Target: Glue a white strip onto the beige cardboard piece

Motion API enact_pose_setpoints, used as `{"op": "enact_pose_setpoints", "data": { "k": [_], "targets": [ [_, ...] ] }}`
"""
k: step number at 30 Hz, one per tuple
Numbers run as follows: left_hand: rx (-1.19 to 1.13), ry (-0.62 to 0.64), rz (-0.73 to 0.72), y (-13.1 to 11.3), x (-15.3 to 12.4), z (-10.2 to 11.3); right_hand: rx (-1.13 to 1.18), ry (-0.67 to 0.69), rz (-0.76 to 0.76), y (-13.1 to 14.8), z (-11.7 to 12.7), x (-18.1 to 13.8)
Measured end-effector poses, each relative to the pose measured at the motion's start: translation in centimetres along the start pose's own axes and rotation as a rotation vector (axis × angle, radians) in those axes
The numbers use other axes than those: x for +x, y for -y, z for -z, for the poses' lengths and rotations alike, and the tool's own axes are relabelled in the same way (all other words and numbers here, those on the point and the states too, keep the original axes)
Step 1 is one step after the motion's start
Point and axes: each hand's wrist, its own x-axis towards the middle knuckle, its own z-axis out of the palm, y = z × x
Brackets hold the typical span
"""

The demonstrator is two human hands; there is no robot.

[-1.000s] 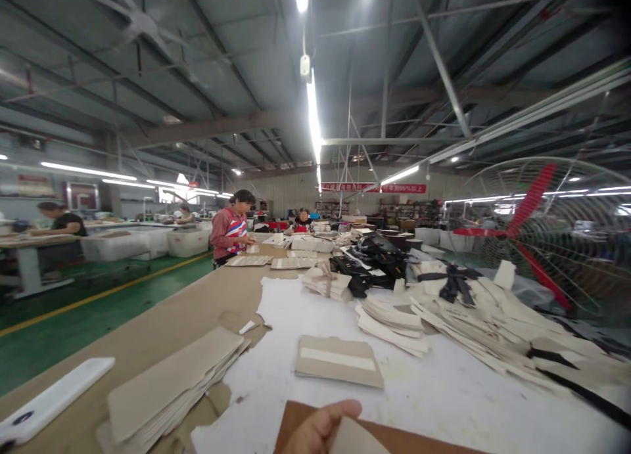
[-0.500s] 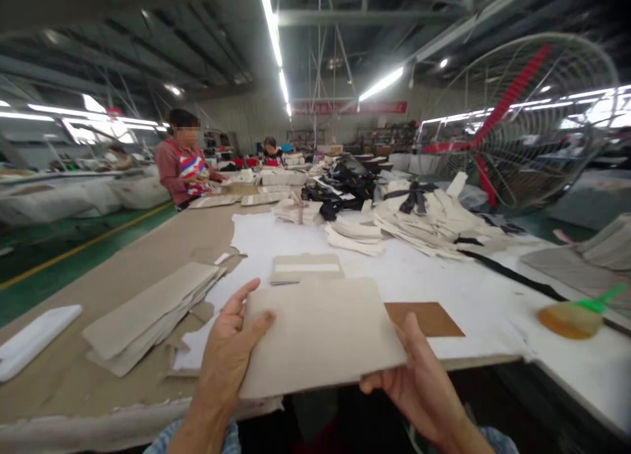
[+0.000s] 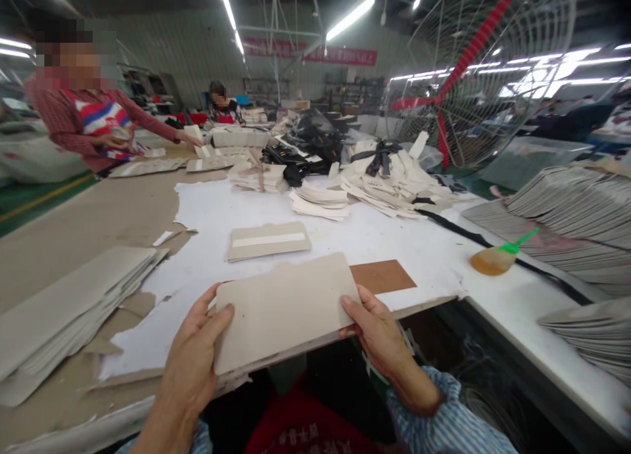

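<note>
Between my two hands is a stack of beige flat panels (image 3: 286, 316), thin and roughly rectangular, held over the table's front edge. My left hand (image 3: 194, 342) grips the left end, thumb on top. At the right end my right hand (image 3: 372, 322) is closed on the stack, its thumb on the upper face and its fingers underneath. Just beyond lies a small pile of similar panels with a white strip (image 3: 269, 239) across the top one. A brown rectangular piece (image 3: 384, 276) lies flat on the white sheet, partly covered by the held stack.
Long beige panels (image 3: 73, 309) are piled at left. Farther back lie cream pieces (image 3: 320, 201) and black pieces (image 3: 310, 145). A green-handled brush in amber glue (image 3: 495, 260) sits at right near stacked grey panels (image 3: 582, 211). A large fan (image 3: 444, 99) and a co-worker (image 3: 98, 119) stand beyond.
My view has turned right and down. My right thumb now rests on the upper face of the held panels. The co-worker at left has stretched an arm toward pieces on the table.
</note>
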Motion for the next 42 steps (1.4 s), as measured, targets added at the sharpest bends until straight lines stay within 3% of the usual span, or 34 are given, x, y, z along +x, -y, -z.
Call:
{"op": "enact_pose_setpoints", "data": {
  "k": [4,11,15,20,26,29,31,32,34,36,40,42],
  "targets": [
    [-0.039,0.064,-0.047,0.7,0.6,0.1,-0.089,-0.033,0.008,-0.1,0.6,0.0],
    [0.011,0.036,-0.096,1.9,1.5,0.0,-0.183,-0.071,0.129,0.2,2.6,-0.1],
    [0.041,0.058,-0.118,2.4,1.8,-0.1,-0.220,-0.085,0.125,0.4,3.2,-0.2],
    [0.089,0.023,-0.113,2.3,1.9,-0.2,-0.075,-0.086,0.102,0.6,2.7,0.0],
    [0.174,0.004,-0.133,2.2,2.2,-0.2,0.178,0.067,-0.051,1.7,1.3,-0.1],
    [0.347,-0.102,-0.293,2.1,1.0,-0.7,0.206,0.083,-0.048,3.1,0.5,-0.5],
    [0.510,-0.153,-0.541,2.0,-0.7,-1.5,0.195,0.081,-0.040,4.3,-0.1,-0.9],
    [0.585,-0.135,-0.690,2.0,-1.8,-2.0,0.184,0.087,-0.029,4.8,-0.4,-1.1],
    [0.674,0.019,-0.976,2.0,-3.9,-3.2,0.155,0.125,0.008,5.8,-1.2,-1.7],
    [0.728,0.167,-1.146,2.1,-5.6,-4.5,0.122,0.188,0.062,6.5,-2.2,-2.5],
    [0.739,0.146,-1.250,1.9,-7.0,-5.8,-0.021,0.276,0.202,7.4,-3.7,-3.7],
    [0.673,0.111,-1.166,1.1,-7.1,-5.7,-0.086,0.305,0.271,7.5,-4.3,-3.8]
  ]
}}
